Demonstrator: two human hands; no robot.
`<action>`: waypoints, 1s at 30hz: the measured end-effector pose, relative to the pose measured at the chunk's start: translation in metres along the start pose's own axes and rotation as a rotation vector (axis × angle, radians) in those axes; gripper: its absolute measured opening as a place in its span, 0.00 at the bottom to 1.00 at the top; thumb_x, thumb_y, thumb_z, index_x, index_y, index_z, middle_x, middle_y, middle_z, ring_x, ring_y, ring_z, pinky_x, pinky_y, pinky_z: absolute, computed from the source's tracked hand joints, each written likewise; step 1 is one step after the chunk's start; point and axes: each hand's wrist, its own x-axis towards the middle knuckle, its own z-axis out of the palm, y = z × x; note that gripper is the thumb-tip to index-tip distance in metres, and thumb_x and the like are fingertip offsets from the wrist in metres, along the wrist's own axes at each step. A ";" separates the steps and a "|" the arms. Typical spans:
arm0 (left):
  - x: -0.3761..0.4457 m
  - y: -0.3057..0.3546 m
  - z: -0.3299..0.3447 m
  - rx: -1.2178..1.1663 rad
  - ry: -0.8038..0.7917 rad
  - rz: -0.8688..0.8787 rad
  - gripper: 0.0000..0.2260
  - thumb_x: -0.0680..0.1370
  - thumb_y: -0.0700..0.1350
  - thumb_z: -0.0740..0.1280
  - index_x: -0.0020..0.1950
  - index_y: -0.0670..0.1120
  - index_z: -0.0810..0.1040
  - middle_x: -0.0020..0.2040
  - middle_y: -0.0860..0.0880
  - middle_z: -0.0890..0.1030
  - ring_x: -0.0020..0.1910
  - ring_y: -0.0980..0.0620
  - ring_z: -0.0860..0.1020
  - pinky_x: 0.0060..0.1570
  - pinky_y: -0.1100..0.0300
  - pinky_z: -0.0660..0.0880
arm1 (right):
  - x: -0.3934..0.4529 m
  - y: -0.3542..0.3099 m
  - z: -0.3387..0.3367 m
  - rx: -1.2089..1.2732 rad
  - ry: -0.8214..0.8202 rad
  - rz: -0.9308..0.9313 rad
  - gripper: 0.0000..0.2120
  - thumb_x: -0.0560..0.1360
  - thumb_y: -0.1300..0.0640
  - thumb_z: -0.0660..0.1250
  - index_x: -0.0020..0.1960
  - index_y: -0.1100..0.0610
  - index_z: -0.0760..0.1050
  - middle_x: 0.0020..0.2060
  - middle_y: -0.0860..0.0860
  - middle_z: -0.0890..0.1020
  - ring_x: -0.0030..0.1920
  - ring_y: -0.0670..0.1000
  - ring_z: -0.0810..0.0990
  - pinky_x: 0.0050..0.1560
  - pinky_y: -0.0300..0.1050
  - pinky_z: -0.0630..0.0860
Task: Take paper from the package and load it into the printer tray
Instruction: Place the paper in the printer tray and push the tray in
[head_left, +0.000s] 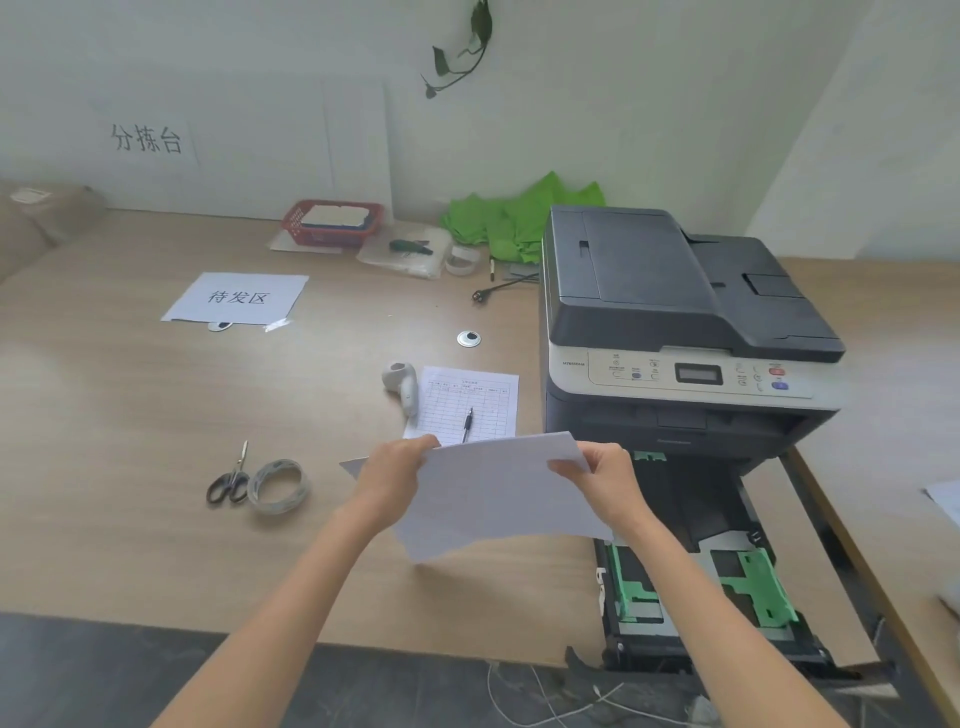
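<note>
Both of my hands hold a thin stack of white paper (493, 499) above the table's front, tilted down toward me. My left hand (392, 480) grips its left edge, my right hand (605, 480) its right edge. To the right stands the grey and black printer (670, 312). Its paper tray (701, 597) is pulled out over the table edge, with green guides and no paper visible inside. The stack hangs just left of the tray. No paper package is in view.
On the wooden table (130, 415) lie scissors (231, 478), a tape roll (278, 486), a form with a pen (470, 410), a white scanner (402, 384), a labelled sheet (239, 299), a red basket (332, 221) and green cloth (519, 218). Cables lie on the floor.
</note>
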 end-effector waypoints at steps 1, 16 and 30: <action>0.001 -0.005 -0.001 -0.075 0.002 -0.022 0.11 0.74 0.33 0.57 0.46 0.46 0.76 0.37 0.46 0.77 0.38 0.44 0.71 0.34 0.54 0.64 | 0.000 0.000 -0.001 0.033 0.005 0.010 0.20 0.72 0.57 0.69 0.39 0.76 0.72 0.35 0.74 0.74 0.34 0.51 0.67 0.38 0.46 0.63; -0.015 -0.053 0.017 -1.074 0.143 -0.406 0.07 0.74 0.38 0.68 0.44 0.49 0.81 0.37 0.58 0.86 0.37 0.59 0.82 0.36 0.68 0.76 | -0.006 0.031 -0.001 0.373 0.178 0.143 0.04 0.73 0.64 0.69 0.44 0.57 0.81 0.35 0.45 0.87 0.35 0.44 0.84 0.32 0.36 0.79; -0.028 -0.073 0.083 -0.937 0.148 -0.571 0.08 0.76 0.35 0.62 0.48 0.46 0.78 0.46 0.47 0.82 0.45 0.49 0.77 0.42 0.57 0.72 | -0.013 0.099 0.028 0.159 0.232 0.308 0.05 0.75 0.63 0.67 0.41 0.58 0.78 0.38 0.52 0.82 0.40 0.50 0.79 0.30 0.28 0.73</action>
